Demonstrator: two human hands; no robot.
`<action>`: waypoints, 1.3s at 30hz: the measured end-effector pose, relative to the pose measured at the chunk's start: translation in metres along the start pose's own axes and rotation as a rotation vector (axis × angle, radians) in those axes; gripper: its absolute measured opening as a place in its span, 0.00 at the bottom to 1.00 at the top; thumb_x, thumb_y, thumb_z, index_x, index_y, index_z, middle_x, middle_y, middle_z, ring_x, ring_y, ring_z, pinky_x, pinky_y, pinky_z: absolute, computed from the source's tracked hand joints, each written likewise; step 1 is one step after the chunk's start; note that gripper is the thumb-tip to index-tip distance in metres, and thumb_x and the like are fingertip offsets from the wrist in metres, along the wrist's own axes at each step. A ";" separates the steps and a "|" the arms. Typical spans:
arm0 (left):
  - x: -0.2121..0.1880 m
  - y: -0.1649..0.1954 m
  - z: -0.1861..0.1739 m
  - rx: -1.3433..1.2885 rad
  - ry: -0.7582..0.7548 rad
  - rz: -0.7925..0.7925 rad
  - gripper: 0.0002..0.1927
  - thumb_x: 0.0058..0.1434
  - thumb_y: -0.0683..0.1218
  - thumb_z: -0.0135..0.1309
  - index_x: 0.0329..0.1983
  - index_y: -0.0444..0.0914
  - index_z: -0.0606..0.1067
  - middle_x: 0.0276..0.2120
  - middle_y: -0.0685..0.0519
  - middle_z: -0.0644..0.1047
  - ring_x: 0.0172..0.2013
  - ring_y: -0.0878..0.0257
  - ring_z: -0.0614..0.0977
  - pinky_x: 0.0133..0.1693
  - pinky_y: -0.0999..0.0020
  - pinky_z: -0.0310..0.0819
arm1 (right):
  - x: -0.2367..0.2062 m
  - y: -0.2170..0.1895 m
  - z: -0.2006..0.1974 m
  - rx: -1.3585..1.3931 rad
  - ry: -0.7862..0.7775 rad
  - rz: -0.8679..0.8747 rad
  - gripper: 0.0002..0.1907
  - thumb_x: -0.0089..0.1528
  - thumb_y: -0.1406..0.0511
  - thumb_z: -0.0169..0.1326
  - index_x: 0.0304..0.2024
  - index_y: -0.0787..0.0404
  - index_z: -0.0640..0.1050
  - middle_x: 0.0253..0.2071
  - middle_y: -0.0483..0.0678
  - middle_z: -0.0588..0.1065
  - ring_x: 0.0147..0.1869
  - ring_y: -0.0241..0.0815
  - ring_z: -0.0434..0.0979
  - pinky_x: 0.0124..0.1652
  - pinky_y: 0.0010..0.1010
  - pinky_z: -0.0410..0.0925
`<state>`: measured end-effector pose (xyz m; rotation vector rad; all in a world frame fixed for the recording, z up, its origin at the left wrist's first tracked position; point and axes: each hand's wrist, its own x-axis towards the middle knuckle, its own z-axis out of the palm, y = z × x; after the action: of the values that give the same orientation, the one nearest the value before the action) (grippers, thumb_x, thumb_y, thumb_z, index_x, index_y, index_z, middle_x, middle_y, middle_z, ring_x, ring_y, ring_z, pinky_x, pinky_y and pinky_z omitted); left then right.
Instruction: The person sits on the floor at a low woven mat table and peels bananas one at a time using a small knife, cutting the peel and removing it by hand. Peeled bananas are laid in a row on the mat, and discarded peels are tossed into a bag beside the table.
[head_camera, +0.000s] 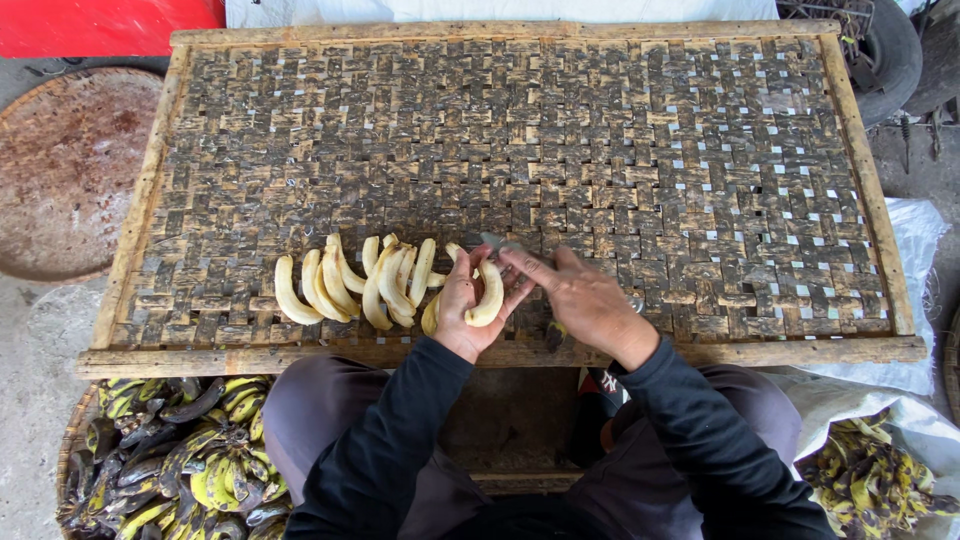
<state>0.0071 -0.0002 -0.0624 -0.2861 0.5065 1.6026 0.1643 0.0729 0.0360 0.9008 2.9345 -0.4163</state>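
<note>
a row of peeled bananas (355, 280) lies on the woven bamboo tray (620, 150) just to the left of my hands, some overlapping each other, and nothing lies between them and my fingers. down by my left knee a basket of unpeeled bananas (175, 460) sits on the ground, their skins yellow and blackened, and a heap of banana peels (870, 485) rests on a white sack (925, 250) by my right knee. the tray has a rough wooden frame and stands on bare concrete, with a round rusty metal lid (65, 170) to the left, a red object at the top left corner, and a tyre (895, 55) at the top right. my left hand (470, 310) has its fingers curled closed around a peeled banana (488, 295), held just above the near edge of the tray. my right hand (585, 300) has its fingers pinched together on a small knife (497, 243), its tip near the top of that banana.
</note>
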 end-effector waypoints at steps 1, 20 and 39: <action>0.001 0.003 -0.001 -0.001 -0.044 -0.050 0.20 0.70 0.59 0.40 0.48 0.40 0.70 0.47 0.46 0.78 0.45 0.54 0.82 0.43 0.58 0.84 | -0.002 0.004 -0.007 -0.047 -0.057 0.041 0.40 0.68 0.72 0.39 0.77 0.29 0.56 0.44 0.45 0.77 0.37 0.43 0.74 0.33 0.36 0.74; -0.017 0.016 -0.020 2.443 0.027 1.072 0.26 0.56 0.47 0.60 0.58 0.40 0.70 0.47 0.43 0.73 0.44 0.47 0.80 0.41 0.54 0.78 | -0.023 0.100 0.062 0.190 -0.078 0.210 0.31 0.55 0.64 0.66 0.58 0.63 0.71 0.57 0.56 0.73 0.59 0.59 0.75 0.56 0.45 0.68; 0.000 -0.025 0.008 1.076 -0.090 0.247 0.23 0.67 0.52 0.49 0.60 0.38 0.58 0.50 0.44 0.72 0.43 0.55 0.85 0.32 0.64 0.85 | -0.037 0.022 -0.008 0.596 0.443 0.046 0.28 0.68 0.57 0.53 0.67 0.58 0.67 0.43 0.55 0.78 0.39 0.48 0.82 0.40 0.38 0.74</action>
<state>0.0324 0.0046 -0.0595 0.6749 1.2738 1.3498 0.2074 0.0727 0.0430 1.2502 3.2129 -1.2885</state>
